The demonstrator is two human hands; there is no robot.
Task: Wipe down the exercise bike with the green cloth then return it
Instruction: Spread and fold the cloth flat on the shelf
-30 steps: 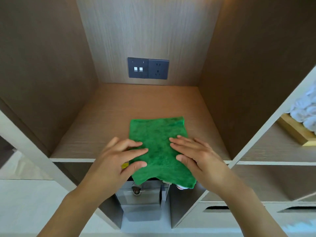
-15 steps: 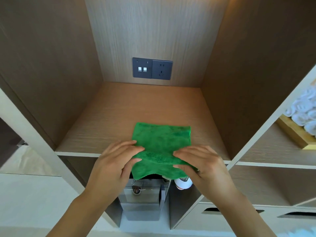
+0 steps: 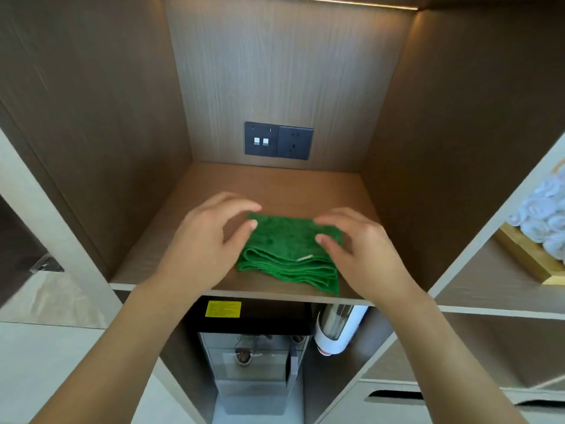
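- Lying folded on the wooden shelf (image 3: 275, 188), the green cloth (image 3: 284, 240) sits near the front edge, layered edges facing the camera, a small white tag (image 3: 304, 257) on top of the fold.
- Left hand (image 3: 204, 240) at the cloth's left end, fingers (image 3: 244, 207) loosely curved and spread, thumb tip at the cloth's upper-left corner; whether it actually touches the fabric, cannot tell. Not gripping anything.
- Right hand (image 3: 360, 249) at the cloth's right end, fingers curved and relaxed, thumb tip over the cloth's right side; contact looks light or none, cannot tell. Nothing held.
- Both forearms come up from the bottom of the view, one on each side of the cloth.
- Cloth's front right corner reaches the shelf's front edge, slightly overhanging.
- Back wall of the cubby carries a dark switch-and-socket panel (image 3: 278, 142), two white switches on its left half, socket on the right half.
- Light strip (image 3: 336, 3) runs along the top of the cubby.
- Below the shelf: a black and silver machine (image 3: 250, 347) with a yellow label (image 3: 223, 309) on its top front.
- Just right of the machine, a white and clear cylinder dispenser (image 3: 336, 328) hangs tilted.
- Next compartment to the right holds a wooden tray (image 3: 526, 258) with rolled white towels (image 3: 541, 218).
- Lower right, a pale drawer front with a dark slot handle (image 3: 394, 394).
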